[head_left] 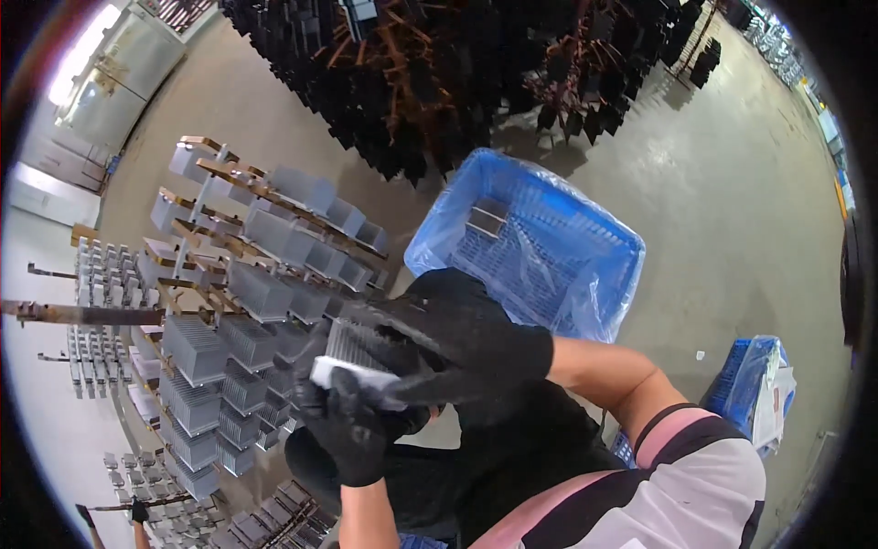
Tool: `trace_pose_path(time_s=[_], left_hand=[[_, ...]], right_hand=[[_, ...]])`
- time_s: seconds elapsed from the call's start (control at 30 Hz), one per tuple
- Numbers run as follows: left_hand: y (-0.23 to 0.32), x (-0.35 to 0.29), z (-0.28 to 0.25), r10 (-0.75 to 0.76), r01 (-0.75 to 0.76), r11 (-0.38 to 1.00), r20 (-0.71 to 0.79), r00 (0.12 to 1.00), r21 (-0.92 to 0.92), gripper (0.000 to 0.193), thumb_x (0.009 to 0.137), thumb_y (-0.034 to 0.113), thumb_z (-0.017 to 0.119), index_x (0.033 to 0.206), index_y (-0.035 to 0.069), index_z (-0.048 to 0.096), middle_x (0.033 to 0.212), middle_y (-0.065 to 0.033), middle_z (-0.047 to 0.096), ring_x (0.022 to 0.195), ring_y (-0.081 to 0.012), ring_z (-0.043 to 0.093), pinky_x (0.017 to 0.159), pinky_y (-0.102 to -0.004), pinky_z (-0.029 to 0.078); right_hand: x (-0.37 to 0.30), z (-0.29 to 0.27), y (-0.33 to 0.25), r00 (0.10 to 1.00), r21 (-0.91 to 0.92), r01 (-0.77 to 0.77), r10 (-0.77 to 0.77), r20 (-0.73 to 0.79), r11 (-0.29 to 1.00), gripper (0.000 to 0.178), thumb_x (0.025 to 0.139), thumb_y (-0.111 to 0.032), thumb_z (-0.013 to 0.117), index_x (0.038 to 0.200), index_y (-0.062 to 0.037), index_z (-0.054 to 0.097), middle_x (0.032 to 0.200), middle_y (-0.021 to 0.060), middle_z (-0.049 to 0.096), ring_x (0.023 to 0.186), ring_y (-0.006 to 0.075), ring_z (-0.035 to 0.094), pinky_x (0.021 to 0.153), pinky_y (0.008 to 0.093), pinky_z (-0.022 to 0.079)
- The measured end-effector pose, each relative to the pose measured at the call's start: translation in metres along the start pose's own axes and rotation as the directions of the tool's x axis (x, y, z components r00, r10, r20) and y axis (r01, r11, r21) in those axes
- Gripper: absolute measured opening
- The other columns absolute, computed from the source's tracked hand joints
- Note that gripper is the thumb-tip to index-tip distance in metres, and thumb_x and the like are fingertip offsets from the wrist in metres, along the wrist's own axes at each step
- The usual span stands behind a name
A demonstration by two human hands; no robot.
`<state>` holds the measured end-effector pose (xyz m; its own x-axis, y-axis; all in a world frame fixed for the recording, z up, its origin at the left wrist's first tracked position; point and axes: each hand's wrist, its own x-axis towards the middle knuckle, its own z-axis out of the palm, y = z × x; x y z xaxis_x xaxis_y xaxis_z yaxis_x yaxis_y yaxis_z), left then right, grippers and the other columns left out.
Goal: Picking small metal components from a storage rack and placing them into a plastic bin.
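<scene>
A silver finned metal heat sink [357, 373] is held between my two black-gloved hands, in front of my body. My left hand [352, 430] grips its lower near side, with the fingers bent against the pale flat face. From the right, my right hand [448, 339] reaches over the heat sink and closes on its fins and far edge, hiding part of it. Just left of my hands, a rack [206, 240] carries rows of similar grey finned heat sinks [195, 348] on its copper-coloured bars.
A blue plastic crate [599, 229] lined with clear film stands beyond my hands, with a small metal piece [486, 222] inside. Dark parts [412, 82] hang densely at the back. Another blue crate [732, 375] sits at right. Another person's gloved hand [139, 510] shows at lower left.
</scene>
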<state>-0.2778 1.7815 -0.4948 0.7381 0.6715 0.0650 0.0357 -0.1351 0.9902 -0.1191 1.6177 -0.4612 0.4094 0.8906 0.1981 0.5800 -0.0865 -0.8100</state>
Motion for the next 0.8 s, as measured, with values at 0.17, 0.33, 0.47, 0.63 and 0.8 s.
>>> trace_pose_path(time_s=[0.17,0.33,0.47,0.63,0.8], left_hand=[[-0.014,0.012,0.031,0.168,-0.210,0.954,0.200,0.965,0.215,0.047,0.105,0.020,0.052,0.148,0.005,0.039,0.145,-0.0148,0.048,0.128,-0.0253,0.051,0.111,-0.0402,0.038],[-0.060,0.031,-0.039,0.188,-0.154,0.957,-0.120,0.975,0.245,0.046,0.098,0.011,0.056,0.141,-0.003,0.046,0.130,-0.0150,0.060,0.119,-0.0227,0.057,0.103,-0.0343,0.042],[-0.068,0.014,-0.072,0.114,-0.037,0.789,-0.086,0.990,0.613,0.037,0.101,0.011,0.054,0.135,-0.002,0.053,0.136,-0.0160,0.058,0.127,-0.0270,0.054,0.106,-0.0374,0.042],[-0.090,-0.003,-0.080,-0.035,0.164,0.634,-0.183,0.982,0.755,0.032,0.099,0.010,0.058,0.129,-0.003,0.058,0.134,-0.0184,0.059,0.125,-0.0285,0.057,0.104,-0.0369,0.045],[-0.097,0.008,-0.062,0.008,0.031,0.572,-0.043,0.999,0.820,0.039,0.090,0.005,0.062,0.127,-0.006,0.056,0.125,-0.0198,0.061,0.117,-0.0321,0.059,0.103,-0.0410,0.043]], right_hand=[[-0.026,0.000,0.060,0.978,-0.027,0.004,-0.009,-0.208,1.000,0.074,0.088,-0.037,0.072,0.146,-0.0017,0.042,0.123,0.0268,0.059,0.104,0.0382,0.063,0.092,0.0455,0.050],[-0.041,-0.011,0.201,0.796,0.252,-0.359,0.436,-0.420,0.898,0.073,0.083,-0.034,0.076,0.142,-0.0051,0.047,0.123,0.0251,0.059,0.109,0.0376,0.063,0.094,0.0422,0.050],[-0.043,-0.002,0.287,0.759,0.059,-0.534,0.510,-0.405,0.843,0.065,0.082,-0.025,0.077,0.138,-0.0072,0.050,0.116,0.0210,0.064,0.105,0.0333,0.064,0.090,0.0418,0.052],[-0.051,0.079,0.402,0.820,-0.341,-0.541,0.393,-0.415,0.769,0.063,0.080,-0.024,0.075,0.137,-0.0096,0.051,0.113,0.0228,0.064,0.105,0.0387,0.062,0.086,0.0486,0.052],[-0.024,0.123,0.445,0.798,-0.474,-0.602,0.487,-0.355,0.642,0.058,0.079,-0.020,0.068,0.135,-0.0119,0.053,0.111,0.0229,0.062,0.106,0.0418,0.059,0.086,0.0525,0.050]])
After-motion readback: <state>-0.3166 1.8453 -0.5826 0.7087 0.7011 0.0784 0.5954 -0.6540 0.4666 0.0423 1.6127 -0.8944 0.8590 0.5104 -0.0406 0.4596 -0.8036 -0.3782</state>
